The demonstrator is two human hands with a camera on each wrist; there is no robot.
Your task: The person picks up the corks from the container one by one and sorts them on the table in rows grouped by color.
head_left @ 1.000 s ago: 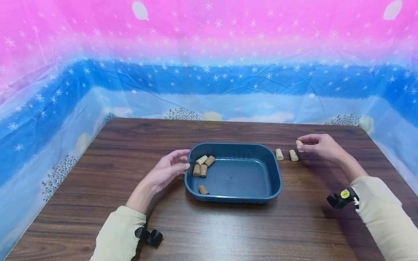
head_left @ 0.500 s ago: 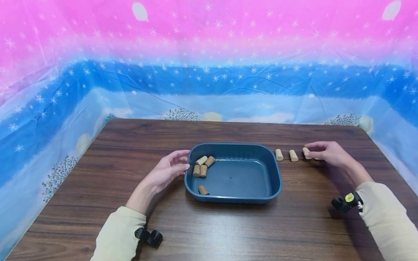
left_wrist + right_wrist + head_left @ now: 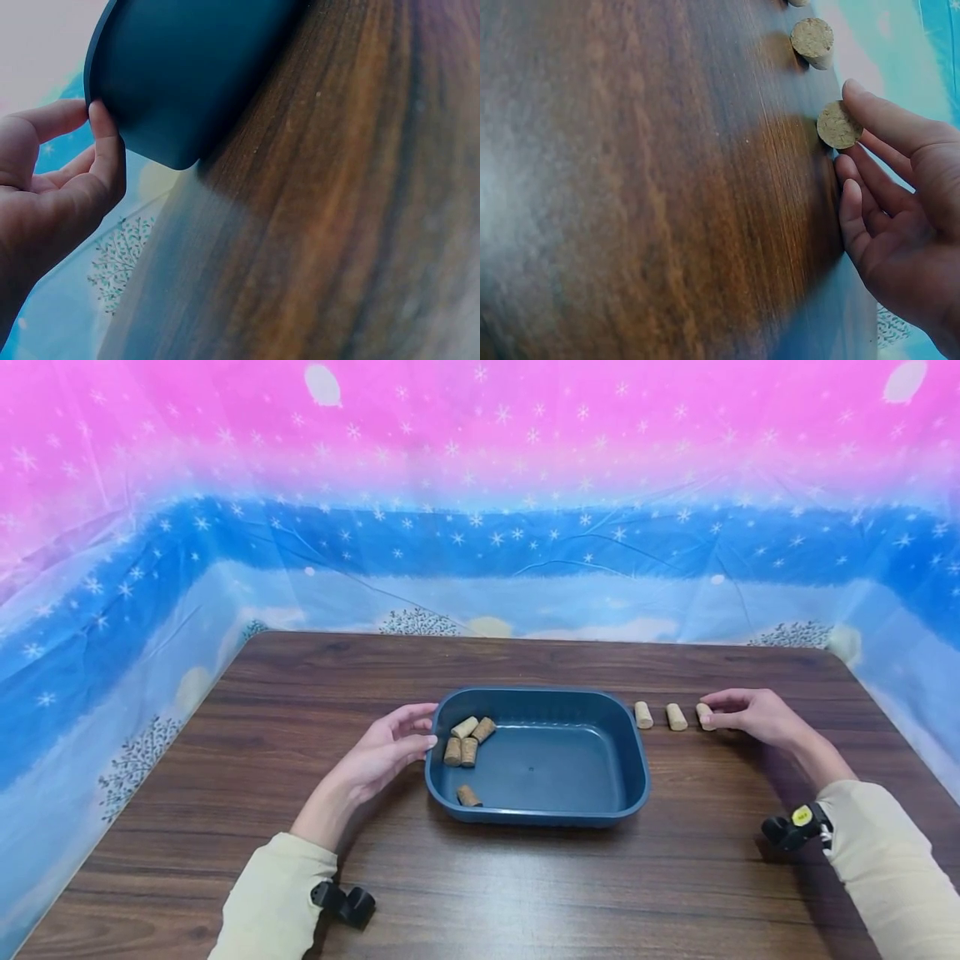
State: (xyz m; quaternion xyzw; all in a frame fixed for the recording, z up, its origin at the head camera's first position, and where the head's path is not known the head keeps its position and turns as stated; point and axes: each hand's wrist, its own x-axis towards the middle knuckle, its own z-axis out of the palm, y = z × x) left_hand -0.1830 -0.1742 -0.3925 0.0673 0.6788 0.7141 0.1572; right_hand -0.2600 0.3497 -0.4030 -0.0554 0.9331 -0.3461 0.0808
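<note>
My left hand (image 3: 382,752) is at the left end of a dark blue plastic tub (image 3: 540,817), its thumb and fingers pinching the rim, as the left wrist view also shows. On the right, my right hand (image 3: 757,718) pinches a pale cork (image 3: 704,717) between thumb and fingers, low at the table. In the right wrist view that cork (image 3: 839,125) turns its round end to the camera. Two more pale corks, a middle one (image 3: 677,717) and one beside the tub (image 3: 643,716), lie in a row with it.
Inside the tub, several corks lie at the left: a pale one (image 3: 465,727), brown ones (image 3: 468,752) beside it, and a brown one (image 3: 468,796) near the front wall. Snowflake-printed cloth (image 3: 480,543) hangs behind the wooden table (image 3: 540,893).
My right hand has brought its cork down and to the right, into line with the other two pale corks. The left hand and tub have stayed in place.
</note>
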